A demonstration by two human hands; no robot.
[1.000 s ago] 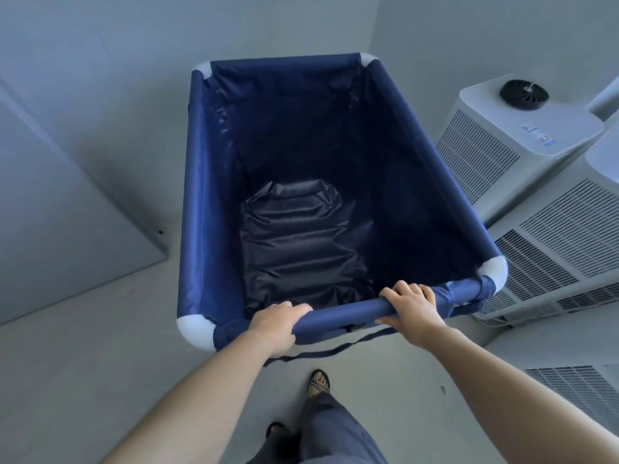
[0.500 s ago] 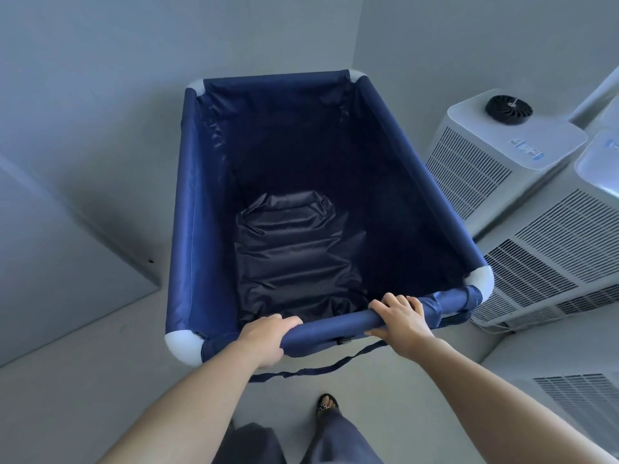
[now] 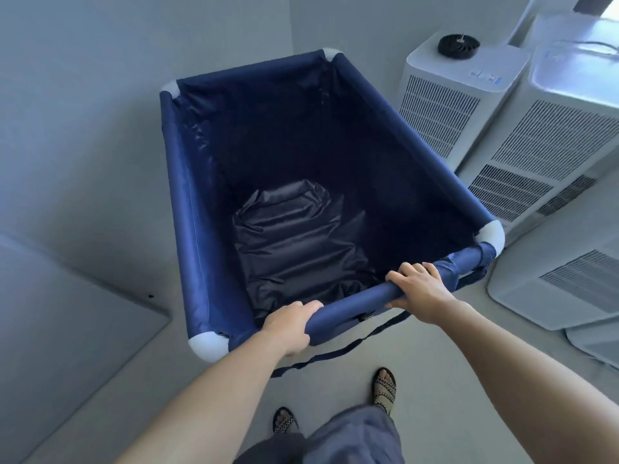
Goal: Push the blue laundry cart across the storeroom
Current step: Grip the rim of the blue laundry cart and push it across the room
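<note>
Each grip clamps the blue laundry cart [image 3: 187, 182] near rail: left hand [image 3: 290, 327], right hand [image 3: 419, 289].

Blue laundry cart [image 3: 187, 182] centre, open top, white corner caps. Left hand [image 3: 289, 326] and right hand [image 3: 418, 289] both wrapped over cart's near rail [image 3: 351, 304], hands apart, knuckles up. Dark crumpled fabric [image 3: 294, 236] on cart bottom. Loose strap [image 3: 351, 346] hanging under near rail. White vented units [image 3: 442, 105] just right of cart. Grey panel [image 3: 67, 313] left of cart. Sandalled feet [image 3: 385, 390] on floor [image 3: 435, 380] behind cart.
</note>
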